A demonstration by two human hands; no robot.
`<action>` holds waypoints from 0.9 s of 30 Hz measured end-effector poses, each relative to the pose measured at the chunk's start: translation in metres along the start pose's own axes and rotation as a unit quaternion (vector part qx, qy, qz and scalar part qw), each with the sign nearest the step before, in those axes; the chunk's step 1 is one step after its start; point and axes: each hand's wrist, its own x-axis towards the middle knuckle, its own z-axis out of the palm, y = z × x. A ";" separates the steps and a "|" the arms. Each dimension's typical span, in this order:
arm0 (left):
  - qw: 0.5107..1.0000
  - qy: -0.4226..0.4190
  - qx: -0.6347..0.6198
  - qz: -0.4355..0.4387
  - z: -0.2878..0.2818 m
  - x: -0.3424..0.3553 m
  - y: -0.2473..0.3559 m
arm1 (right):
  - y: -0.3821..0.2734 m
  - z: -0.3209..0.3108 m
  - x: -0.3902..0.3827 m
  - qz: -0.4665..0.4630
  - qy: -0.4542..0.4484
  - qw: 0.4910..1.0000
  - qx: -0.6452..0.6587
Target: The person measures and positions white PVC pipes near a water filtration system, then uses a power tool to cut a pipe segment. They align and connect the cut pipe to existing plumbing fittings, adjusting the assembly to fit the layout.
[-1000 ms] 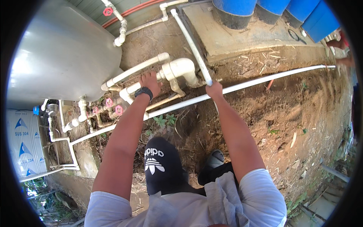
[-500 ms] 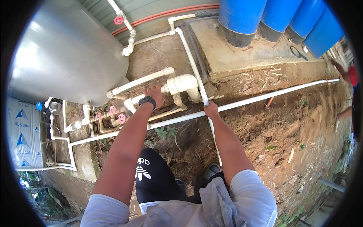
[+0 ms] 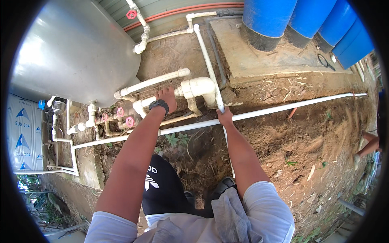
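My right hand (image 3: 225,116) is closed round a slim white pipe (image 3: 208,62) that slants from the elbow fittings at the back down toward my feet. Just there it crosses a long white pipe (image 3: 275,111) that runs left to right over the soil. My left hand (image 3: 167,100), with a black watch at the wrist, curls over a thick cream pipe (image 3: 146,102). A big cream elbow (image 3: 201,87) joins that pipe right of my fingers. Part of my right hand's grip is hidden behind its back.
A large steel tank (image 3: 77,52) stands at left, with red-handled valves (image 3: 129,121) below it. Blue barrels (image 3: 269,18) stand on a concrete slab (image 3: 243,60) at back right. A co-worker's limb (image 3: 368,145) shows at the right edge. Loose dug soil (image 3: 291,141) lies in front.
The view has shifted slightly. At the right, the co-worker's upper hand has left the long pipe's end, and that end sits lower in the picture. Both my hands keep their places.
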 end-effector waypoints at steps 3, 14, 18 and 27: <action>1.000 -0.003 0.012 -0.004 -0.007 -0.002 0.007 | -0.002 -0.004 0.003 -0.004 -0.001 1.000 -0.020; 0.997 -0.069 0.013 -0.031 -0.025 -0.006 0.016 | -0.007 0.000 0.000 0.038 0.010 0.998 -0.056; 0.996 -0.074 0.018 -0.035 -0.025 -0.003 0.016 | -0.008 0.004 0.002 0.047 0.008 0.996 -0.069; 0.995 -0.097 0.001 -0.033 -0.031 -0.006 0.014 | -0.016 0.003 -0.004 0.063 -0.010 0.992 -0.108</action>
